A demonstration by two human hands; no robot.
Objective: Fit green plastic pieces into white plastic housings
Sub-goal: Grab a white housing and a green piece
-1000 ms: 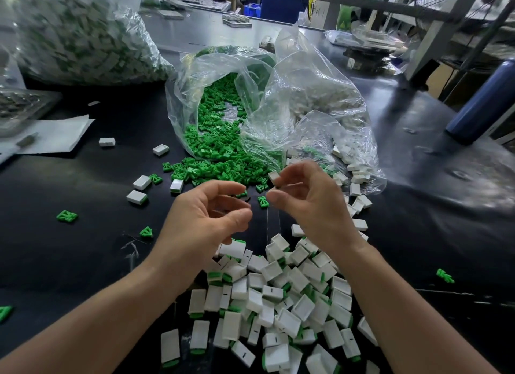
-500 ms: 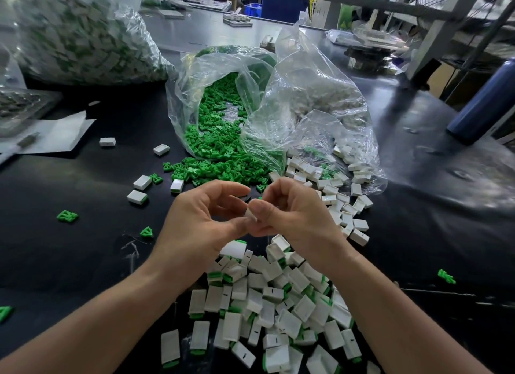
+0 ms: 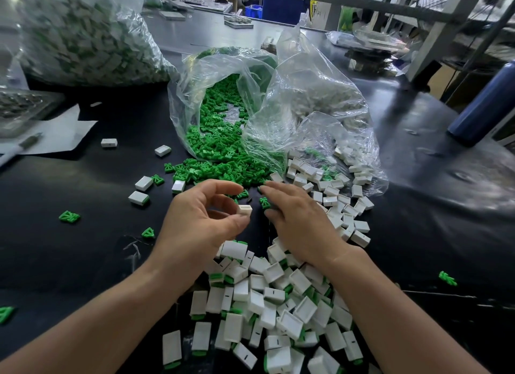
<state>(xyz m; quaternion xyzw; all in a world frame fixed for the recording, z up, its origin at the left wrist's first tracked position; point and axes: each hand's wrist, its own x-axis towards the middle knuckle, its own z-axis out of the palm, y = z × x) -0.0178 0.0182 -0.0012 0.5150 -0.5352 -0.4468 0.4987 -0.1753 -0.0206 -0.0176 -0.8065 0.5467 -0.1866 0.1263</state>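
Observation:
My left hand (image 3: 199, 220) pinches a small white housing (image 3: 245, 209), its hollow end facing up. My right hand (image 3: 298, 220) lies palm down to its right with fingers stretched toward the loose green pieces (image 3: 223, 170) that spill from a clear bag (image 3: 217, 100). One green piece (image 3: 264, 202) sits just under the right fingers; whether they touch it is unclear. Empty white housings (image 3: 334, 195) lie to the right. A heap of assembled white housings with green ends (image 3: 273, 304) sits between my forearms.
A big clear bag of assembled parts (image 3: 83, 33) stands at the back left. White paper with a pen (image 3: 41, 139) lies at the left edge. A dark blue bottle (image 3: 485, 106) stands far right. Stray housings (image 3: 139, 198) and green pieces (image 3: 69, 216) dot the black table.
My hands were together half a second ago; now they have parted. The left keeps the white housing, and the right has stretched forward and down to the green pieces.

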